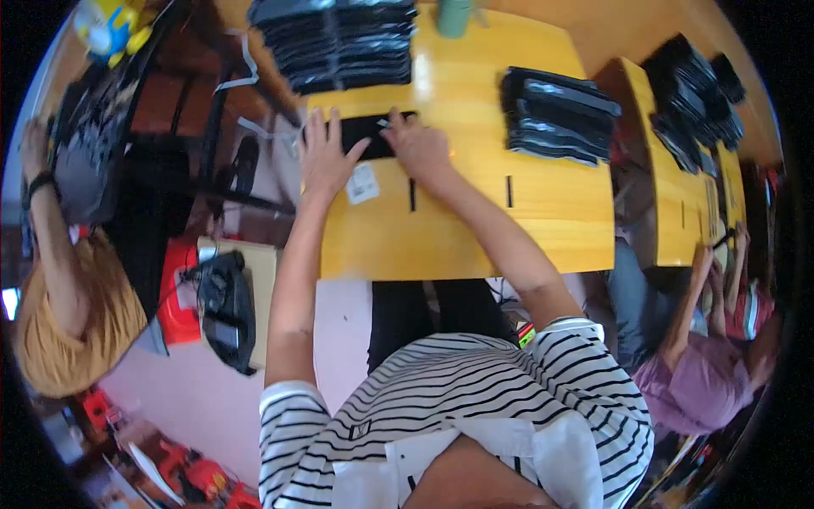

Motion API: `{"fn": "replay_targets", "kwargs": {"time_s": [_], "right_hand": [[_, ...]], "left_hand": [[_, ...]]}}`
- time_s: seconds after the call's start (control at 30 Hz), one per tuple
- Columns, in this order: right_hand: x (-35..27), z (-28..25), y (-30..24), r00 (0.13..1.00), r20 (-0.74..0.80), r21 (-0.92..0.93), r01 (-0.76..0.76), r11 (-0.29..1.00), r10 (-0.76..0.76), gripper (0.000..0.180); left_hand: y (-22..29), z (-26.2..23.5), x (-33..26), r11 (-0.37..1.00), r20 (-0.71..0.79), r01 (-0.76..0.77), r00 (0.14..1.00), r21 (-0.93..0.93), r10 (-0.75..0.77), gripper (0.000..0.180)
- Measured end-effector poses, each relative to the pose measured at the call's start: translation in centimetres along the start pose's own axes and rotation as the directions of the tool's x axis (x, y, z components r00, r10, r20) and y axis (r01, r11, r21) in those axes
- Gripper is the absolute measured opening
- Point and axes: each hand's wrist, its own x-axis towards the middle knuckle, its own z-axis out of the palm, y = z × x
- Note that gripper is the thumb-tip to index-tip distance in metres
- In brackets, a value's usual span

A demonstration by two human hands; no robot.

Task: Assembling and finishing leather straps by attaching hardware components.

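A flat black piece (366,134), which looks like folded fabric, lies on the yellow table (466,246). My left hand (326,159) rests flat on its left end with the fingers spread. Over the right end, my right hand (417,148) has its fingers bent together. A small white piece (384,124) shows at those fingertips, apparently pinched, though its kind is too small to make out. Just below the black piece, beside my left wrist, a white printed label (363,184) lies on the tabletop.
A tall stack of black plastic-wrapped packs (335,47) stands at the far left, a smaller stack (560,114) at the right. A green cup (454,19) is at the back. Two short black strips mark the table. People sit on both sides; another yellow table (670,229) stands right.
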Motion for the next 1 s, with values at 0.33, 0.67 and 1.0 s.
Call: {"fn": "replay_targets", "kwargs": {"time_s": [0.33,0.67,1.0], "right_hand": [[-8.0,-7.8,0.7,0.987,-0.128,0.489,-0.024,0.872,0.099,0.037],[-20.2,-13.3,18.8,0.822,-0.257,0.237,-0.457,0.858,0.509,0.018],[-15.3,-10.2,25.1,0.755,-0.447,0.151,-0.466,0.872,0.481,0.028]], "left_hand": [[-2.2,-0.6,-0.7,0.998,0.179,0.034,0.983,0.047,-0.042,0.078],[13.3,-7.5,5.2,0.854,-0.219,-0.328,0.941,-0.403,0.259,0.020],[33.6,-4.1,12.0,0.709,-0.124,-0.591,0.794,-0.384,0.595,0.022]]}}
